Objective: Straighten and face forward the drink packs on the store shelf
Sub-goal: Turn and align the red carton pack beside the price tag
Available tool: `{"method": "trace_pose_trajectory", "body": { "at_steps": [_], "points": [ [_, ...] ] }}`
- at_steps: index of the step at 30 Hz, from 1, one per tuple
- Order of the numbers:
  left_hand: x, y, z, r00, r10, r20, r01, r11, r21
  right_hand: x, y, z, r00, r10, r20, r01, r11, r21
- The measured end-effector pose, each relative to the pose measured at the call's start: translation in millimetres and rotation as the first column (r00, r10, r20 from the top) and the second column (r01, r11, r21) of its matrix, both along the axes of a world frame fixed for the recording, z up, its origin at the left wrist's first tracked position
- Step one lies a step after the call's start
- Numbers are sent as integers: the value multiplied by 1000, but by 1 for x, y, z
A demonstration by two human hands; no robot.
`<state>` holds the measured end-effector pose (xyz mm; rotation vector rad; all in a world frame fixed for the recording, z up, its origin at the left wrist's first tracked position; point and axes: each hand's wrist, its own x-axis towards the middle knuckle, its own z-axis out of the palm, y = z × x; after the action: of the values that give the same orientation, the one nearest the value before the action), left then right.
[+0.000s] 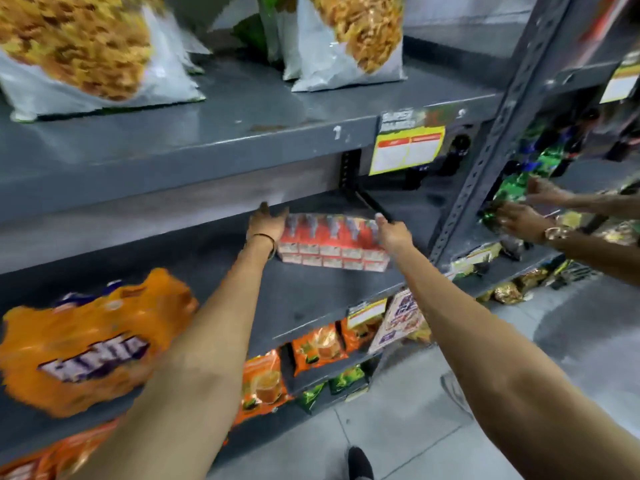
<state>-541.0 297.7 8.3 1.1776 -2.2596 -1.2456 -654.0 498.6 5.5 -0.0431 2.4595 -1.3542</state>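
Note:
A red shrink-wrapped pack of small drink cartons (332, 242) lies toward the back of the grey middle shelf (311, 296). My left hand (266, 221) presses against the pack's left end, with a thin bangle on the wrist. On the pack's right end my right hand (391, 232) grips the upper corner. The pack sits slightly skewed, its right end nearer the shelf front. A large orange drink pack (86, 341) with purple lettering lies at the left front of the same shelf, blurred.
Snack bags (349, 39) stand on the upper shelf. Orange and green pouches (318, 348) fill the lower shelves. A grey upright post (485, 161) divides the bays. Another person's two hands (526, 216) handle green packets in the right bay. The grey floor lies below.

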Motion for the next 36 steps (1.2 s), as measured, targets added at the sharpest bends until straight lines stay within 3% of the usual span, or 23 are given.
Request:
{"method": "trace_pose_trajectory", "body": {
  "at_steps": [3, 5, 7, 11, 18, 24, 27, 30, 32, 34, 36],
  "points": [
    [-33, -4, -21, 998, 18, 68, -28, 989, 143, -37, 3, -10, 985, 93, 145, -94, 996, -1],
    [-43, -9, -33, 994, 63, 87, -80, 976, 201, -53, 0, -19, 932, 171, 319, -136, 982, -129],
    [-47, -10, -40, 990, 116, 75, -133, 953, 271, -64, -2, -28, 883, 183, 433, -134, 981, -141],
    [-52, -9, -49, 987, 135, 86, -157, 926, 343, -75, -4, -43, 843, 218, 492, -187, 976, -112],
    [-37, 3, -55, 970, 221, 106, -235, 960, 154, -79, -6, -49, 915, 250, 315, -213, 966, -149],
    [-1, 42, -51, 906, 320, -278, -299, 947, 116, -61, 12, -42, 966, 247, 76, -217, 935, -281],
    [23, 58, -54, 896, 292, -334, -287, 956, 65, -50, 28, -44, 975, 217, 49, -186, 916, -356],
    [46, 62, -63, 930, 266, -254, -232, 960, 158, -44, 39, -43, 966, 247, 73, -200, 898, -391],
    [52, 54, -62, 910, 331, -251, -283, 936, 208, -39, 40, -38, 964, 246, 99, -190, 903, -386],
    [47, 48, -49, 837, 451, -310, -321, 863, 389, -29, 37, -31, 982, 166, 93, -129, 940, -314],
    [30, 45, -35, 841, 442, -313, -259, 836, 484, -21, 34, -28, 985, 1, 171, 50, 953, -298]
  ]
}}
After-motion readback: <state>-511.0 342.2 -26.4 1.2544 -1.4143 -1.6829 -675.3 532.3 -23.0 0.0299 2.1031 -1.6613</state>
